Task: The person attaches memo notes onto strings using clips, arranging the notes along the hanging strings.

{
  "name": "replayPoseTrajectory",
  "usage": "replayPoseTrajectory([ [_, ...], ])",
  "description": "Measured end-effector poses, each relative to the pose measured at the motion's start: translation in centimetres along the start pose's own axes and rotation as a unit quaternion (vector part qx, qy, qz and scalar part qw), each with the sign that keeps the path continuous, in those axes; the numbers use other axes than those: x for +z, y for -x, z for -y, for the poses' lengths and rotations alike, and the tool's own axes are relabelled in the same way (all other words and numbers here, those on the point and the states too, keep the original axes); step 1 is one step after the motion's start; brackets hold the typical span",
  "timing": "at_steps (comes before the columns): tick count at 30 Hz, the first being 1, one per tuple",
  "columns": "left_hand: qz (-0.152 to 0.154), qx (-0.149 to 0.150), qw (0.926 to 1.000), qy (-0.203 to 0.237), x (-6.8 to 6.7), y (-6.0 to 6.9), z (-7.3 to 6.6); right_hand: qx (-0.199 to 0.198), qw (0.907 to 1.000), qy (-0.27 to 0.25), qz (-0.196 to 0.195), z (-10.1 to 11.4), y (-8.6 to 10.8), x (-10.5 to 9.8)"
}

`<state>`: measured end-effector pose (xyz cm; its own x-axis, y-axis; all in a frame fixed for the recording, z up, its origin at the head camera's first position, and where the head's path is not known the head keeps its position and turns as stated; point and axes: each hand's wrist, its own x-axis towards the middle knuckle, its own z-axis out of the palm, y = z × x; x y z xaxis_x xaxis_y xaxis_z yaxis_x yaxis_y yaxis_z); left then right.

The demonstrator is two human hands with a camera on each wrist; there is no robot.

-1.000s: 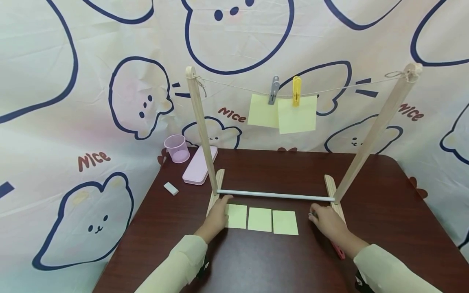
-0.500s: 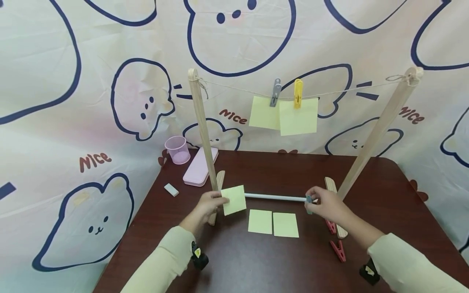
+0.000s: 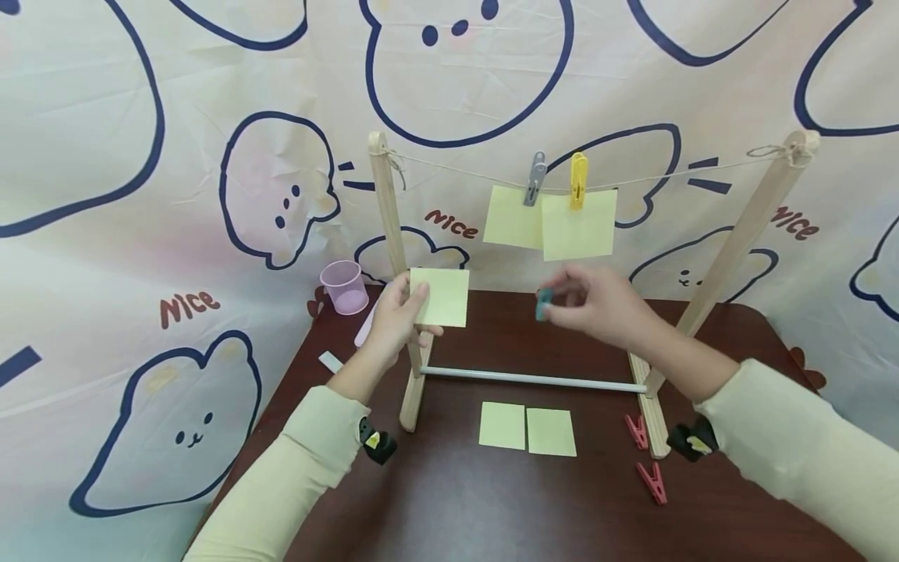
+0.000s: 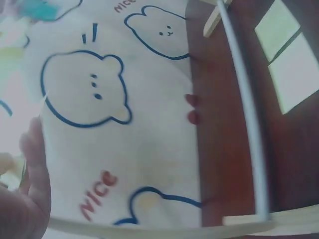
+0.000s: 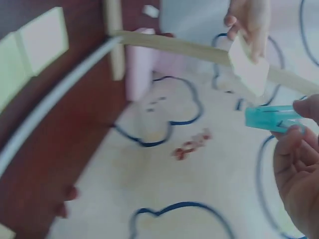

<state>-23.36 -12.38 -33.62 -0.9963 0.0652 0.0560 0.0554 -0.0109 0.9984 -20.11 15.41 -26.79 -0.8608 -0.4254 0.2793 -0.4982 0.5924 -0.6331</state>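
A: What lies nearest?

B: Red clips (image 3: 652, 483) and loose notes (image 3: 502, 426), then the white bar (image 3: 534, 379).

A: And the hands?

B: Past it and raised, apart. The left hand (image 3: 395, 316) pinches a pale green note (image 3: 445, 297) by its left edge, thumb in front. The right hand (image 3: 597, 304) pinches a teal clip (image 3: 544, 304).

A: How do those two lie?

B: The note is left of the clip, air between; the clip stands roughly upright, its long axis across the way to the note. Its mouth is too small to judge.

A: Edges, room?

B: The note's right edge faces the clip. Above, the string (image 3: 456, 166) runs bare from the left post (image 3: 389, 207) to the grey clip (image 3: 535, 179); the hung notes (image 3: 579, 226) sit rightward.
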Motion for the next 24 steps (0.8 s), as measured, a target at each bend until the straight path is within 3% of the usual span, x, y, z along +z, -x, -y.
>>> replayPoseTrajectory([
  [2, -0.018, 0.037, 0.9991, -0.011, 0.3, -0.2, -1.1, -0.015, 0.9994, -0.014, -0.03, 1.8, -1.2, -0.7],
  [4, -0.04, 0.054, 0.9975, -0.021, 0.7, -0.5, -2.1, -0.031, 0.997, -0.031, -0.064, 3.5, -2.4, -1.3],
  [7, -0.064, 0.058, 0.9956, -0.037, 1.2, -1.1, -3.3, -0.056, 0.9897, -0.074, -0.109, 5.6, -4.3, -2.2],
  [11, -0.069, 0.06, 0.9949, -0.042, 1.8, -2.1, -4.3, -0.07, 0.9808, -0.111, -0.144, 7.5, -6.4, -2.8],
  [17, -0.062, 0.074, 0.9945, -0.04, 2.7, -3.1, -5.2, -0.066, 0.9759, -0.088, -0.189, 9.1, -8.6, -2.9],
  [24, -0.065, 0.069, 0.9951, -0.027, 3.1, -3.9, -6.2, -0.037, 0.9789, -0.068, -0.189, 9.7, -9.7, -2.6],
])
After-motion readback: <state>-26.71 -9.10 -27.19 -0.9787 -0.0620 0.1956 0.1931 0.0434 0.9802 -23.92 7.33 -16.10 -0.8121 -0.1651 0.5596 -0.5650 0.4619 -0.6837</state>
